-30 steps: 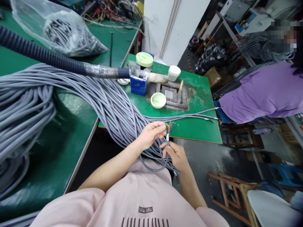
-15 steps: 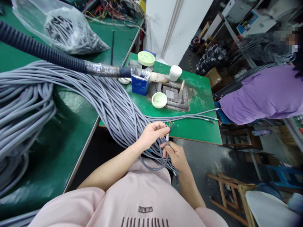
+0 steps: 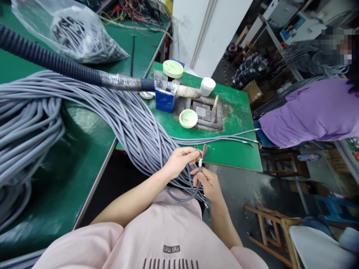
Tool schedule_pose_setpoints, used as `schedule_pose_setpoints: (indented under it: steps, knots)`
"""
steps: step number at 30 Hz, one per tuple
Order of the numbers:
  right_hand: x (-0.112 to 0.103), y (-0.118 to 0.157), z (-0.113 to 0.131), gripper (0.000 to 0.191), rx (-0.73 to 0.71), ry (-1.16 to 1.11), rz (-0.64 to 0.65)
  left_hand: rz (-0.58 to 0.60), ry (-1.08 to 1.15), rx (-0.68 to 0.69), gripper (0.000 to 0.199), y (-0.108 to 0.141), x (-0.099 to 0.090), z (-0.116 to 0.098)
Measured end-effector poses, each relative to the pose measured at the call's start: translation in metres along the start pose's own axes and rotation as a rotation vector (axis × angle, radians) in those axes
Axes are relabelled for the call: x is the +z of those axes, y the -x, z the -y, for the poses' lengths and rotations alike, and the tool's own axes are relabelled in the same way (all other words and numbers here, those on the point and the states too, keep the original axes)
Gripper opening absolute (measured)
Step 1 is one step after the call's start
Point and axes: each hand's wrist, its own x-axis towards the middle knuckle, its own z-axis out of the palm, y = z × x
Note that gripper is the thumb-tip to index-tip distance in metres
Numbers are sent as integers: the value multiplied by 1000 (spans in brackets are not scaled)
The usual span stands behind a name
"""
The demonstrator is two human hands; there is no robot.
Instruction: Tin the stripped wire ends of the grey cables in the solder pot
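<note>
Head view: the shallow pale-green dish [image 3: 188,118] on the green table [image 3: 241,112] serves as the landmark. The grey cable [image 3: 182,200] is on the person's side of the dish, a little to its right, held up in front of the pink shirt [image 3: 168,228]. The right hand [image 3: 209,183] is clamped around it, thumb against fingers, just below a white band [image 3: 200,163]. Above that band the coloured wires [image 3: 205,150], orange and blue among them, fan out upright. The left hand [image 3: 183,160] has thumb and forefinger pinched together at the left edge of the fan; whether a strand lies between them is too small to tell. The two hands are near each other but apart.

A thick bundle of grey cables [image 3: 134,123] sweeps in from the left of the dish and passes on its near side, behind the left hand. Between the dish and the hands, a few loose cables [image 3: 218,139] run off to the right. Just right of the dish is a square metal frame [image 3: 215,127] with a tan-handled tool [image 3: 215,106] leaning in it. Beyond the dish and to its left, a blue box [image 3: 165,101] stands under a corrugated hose [image 3: 70,73]; beyond and to its right is a white tub [image 3: 207,86]. Well to the right of the dish, a person in purple [image 3: 311,112] is bent over.
</note>
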Motion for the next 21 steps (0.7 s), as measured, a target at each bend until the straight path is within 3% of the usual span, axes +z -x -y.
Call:
schedule_pose_setpoints:
  steps: [9,16,21]
  knots:
    - [2,0,-4,30,1,-21,-7,-23,-2,35,29,0,2,0]
    - [2,0,-4,28,-3,-14,24,14,161,-204,26,-2,4,2]
    - [2,0,-3,29,9,-7,28,-81,95,-69,29,0,6,1]
